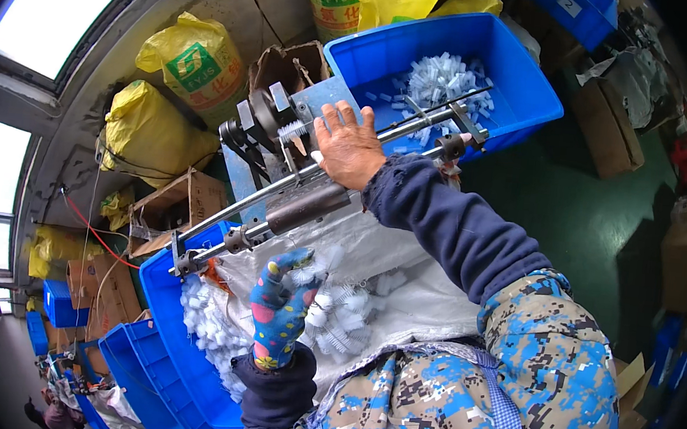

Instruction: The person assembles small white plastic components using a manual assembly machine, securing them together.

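Observation:
My left hand (278, 312), in a blue glove with coloured dots, curls its fingers around a small white bristled brush head (305, 274) above the white sheet on my lap. Several similar white brush pieces (340, 322) lie heaped beside it. My right hand (351, 151) is bare, its fingers stretched out and spread over the metal rods of a bench machine (307, 203). A small white bristled piece (292, 132) sits in the machine just left of those fingers. Whatever lies under my right palm is hidden.
A blue bin (535, 109) with white plastic pieces stands behind the machine at right. Another blue bin (182, 340) holds white brush pieces at left. Yellow sacks (197, 64) and cardboard boxes (197, 192) line the wall. A red hose (97, 236) hangs at left.

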Action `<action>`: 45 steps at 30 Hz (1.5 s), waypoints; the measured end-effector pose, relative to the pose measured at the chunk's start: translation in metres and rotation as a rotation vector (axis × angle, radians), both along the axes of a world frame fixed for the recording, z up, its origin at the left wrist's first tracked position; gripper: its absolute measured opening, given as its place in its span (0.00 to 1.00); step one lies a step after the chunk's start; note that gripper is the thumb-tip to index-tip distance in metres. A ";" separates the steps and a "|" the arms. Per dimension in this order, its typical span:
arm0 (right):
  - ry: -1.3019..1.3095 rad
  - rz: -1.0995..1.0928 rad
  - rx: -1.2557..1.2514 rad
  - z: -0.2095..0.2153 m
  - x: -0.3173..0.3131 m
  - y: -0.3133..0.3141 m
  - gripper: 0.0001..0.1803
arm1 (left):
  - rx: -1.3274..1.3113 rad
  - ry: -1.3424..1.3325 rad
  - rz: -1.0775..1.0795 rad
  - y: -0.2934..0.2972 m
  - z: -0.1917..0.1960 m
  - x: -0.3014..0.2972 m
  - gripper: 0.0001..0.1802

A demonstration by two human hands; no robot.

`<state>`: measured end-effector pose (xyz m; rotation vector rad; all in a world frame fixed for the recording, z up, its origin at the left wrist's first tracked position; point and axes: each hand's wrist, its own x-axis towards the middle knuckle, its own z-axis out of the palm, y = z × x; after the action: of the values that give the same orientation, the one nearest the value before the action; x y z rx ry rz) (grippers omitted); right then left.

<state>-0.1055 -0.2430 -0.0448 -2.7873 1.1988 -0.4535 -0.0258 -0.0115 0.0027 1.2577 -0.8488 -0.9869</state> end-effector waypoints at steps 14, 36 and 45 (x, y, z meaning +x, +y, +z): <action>0.076 0.036 -0.074 -0.004 -0.009 -0.012 0.28 | 0.013 0.215 0.043 0.007 -0.012 0.006 0.24; -0.772 0.528 0.734 0.027 -0.058 0.051 0.14 | -0.131 0.401 0.200 -0.013 -0.021 -0.015 0.17; -1.170 0.326 1.228 0.067 -0.065 0.052 0.08 | 0.016 0.352 0.103 0.007 -0.028 -0.010 0.19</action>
<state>-0.1708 -0.1908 0.0221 -1.2074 0.4044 -0.7627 -0.0360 -0.0043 -0.0249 1.0869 -0.4994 -1.0925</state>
